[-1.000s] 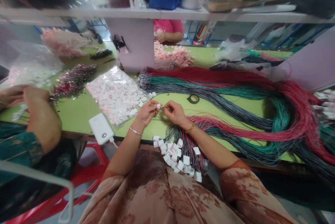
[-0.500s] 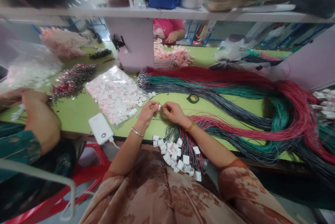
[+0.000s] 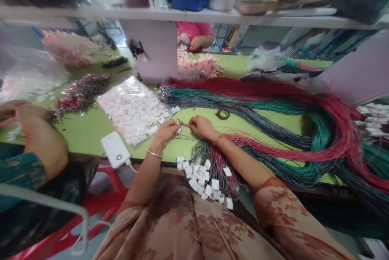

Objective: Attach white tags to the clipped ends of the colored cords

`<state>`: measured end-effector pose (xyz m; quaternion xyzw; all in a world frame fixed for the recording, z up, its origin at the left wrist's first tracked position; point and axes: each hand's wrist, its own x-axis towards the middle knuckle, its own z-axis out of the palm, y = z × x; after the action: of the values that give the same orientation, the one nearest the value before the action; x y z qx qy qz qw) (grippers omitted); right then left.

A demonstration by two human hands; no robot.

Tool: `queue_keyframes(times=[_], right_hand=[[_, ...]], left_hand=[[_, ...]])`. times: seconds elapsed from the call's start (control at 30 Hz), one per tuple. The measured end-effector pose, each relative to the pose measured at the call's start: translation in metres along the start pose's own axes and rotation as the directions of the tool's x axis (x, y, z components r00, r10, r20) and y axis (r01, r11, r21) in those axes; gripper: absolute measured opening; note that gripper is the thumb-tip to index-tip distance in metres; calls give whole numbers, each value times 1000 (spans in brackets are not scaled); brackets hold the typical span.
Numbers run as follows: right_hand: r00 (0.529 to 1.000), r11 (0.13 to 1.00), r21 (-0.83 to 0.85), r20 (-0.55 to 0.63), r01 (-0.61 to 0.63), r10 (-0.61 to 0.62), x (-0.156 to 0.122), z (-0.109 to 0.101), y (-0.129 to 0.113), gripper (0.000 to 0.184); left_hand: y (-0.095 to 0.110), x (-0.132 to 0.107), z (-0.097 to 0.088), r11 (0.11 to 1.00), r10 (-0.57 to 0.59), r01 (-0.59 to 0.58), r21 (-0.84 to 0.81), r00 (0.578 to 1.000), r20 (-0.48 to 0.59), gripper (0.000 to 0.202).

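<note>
My left hand [image 3: 167, 132] is closed in a pinch around a small white connector [image 3: 179, 130], with thin dark wires trailing from it over the table. To its right, my right hand [image 3: 203, 127] pinches a thin wire [image 3: 184, 124] whose end points at the connector; a small gap separates the fingertips of both hands. Below the hands, a bundle of red, green and black wires tipped with white connectors [image 3: 200, 177] hangs over the table edge. Beyond my left hand lies a clear plastic bag [image 3: 129, 110] full of white connectors.
Long red, green and black wires [image 3: 273, 89] curve across the green table [image 3: 85, 130]. A roll of black tape [image 3: 223, 114] and a white power bank [image 3: 115, 149] with a cable lie nearby. At left is a co-worker's arm [image 3: 39, 130]; another person's hand [image 3: 197, 42] shows beyond the shelf [image 3: 182, 16].
My hands have drawn slightly apart, the left moving left with the connector. The wire end in my right fingers now shows between the hands.
</note>
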<state>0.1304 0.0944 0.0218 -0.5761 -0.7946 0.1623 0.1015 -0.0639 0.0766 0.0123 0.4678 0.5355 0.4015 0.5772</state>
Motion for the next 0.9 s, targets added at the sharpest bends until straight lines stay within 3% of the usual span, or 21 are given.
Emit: queue_keyframes(times=[0.23,0.4,0.53,0.7,0.9], right_hand=[[999,1000,6,-31,-17,17,5,4,4,19],[993,968,249,-117,41,-12,11,-6,2,14],[983,896,419,-165,147,-84,24,-14,-17,15],[971,832,509,-196,218,-135,35,-28,-41,15],[981,783,604,-191,146,-36,24,-36,-37,19]], left_hand=[[1,0,2,996,2,0,-89,1000,17,21],[1,0,4,988,-15,16,-151,1000,9,26],[-1,2,6,985,16,-17,-174,1000,-7,23],[-4,3,9,968,123,-122,-218,992,-10,18],[-3,2,10,949,113,-108,-295,994,-2,23]])
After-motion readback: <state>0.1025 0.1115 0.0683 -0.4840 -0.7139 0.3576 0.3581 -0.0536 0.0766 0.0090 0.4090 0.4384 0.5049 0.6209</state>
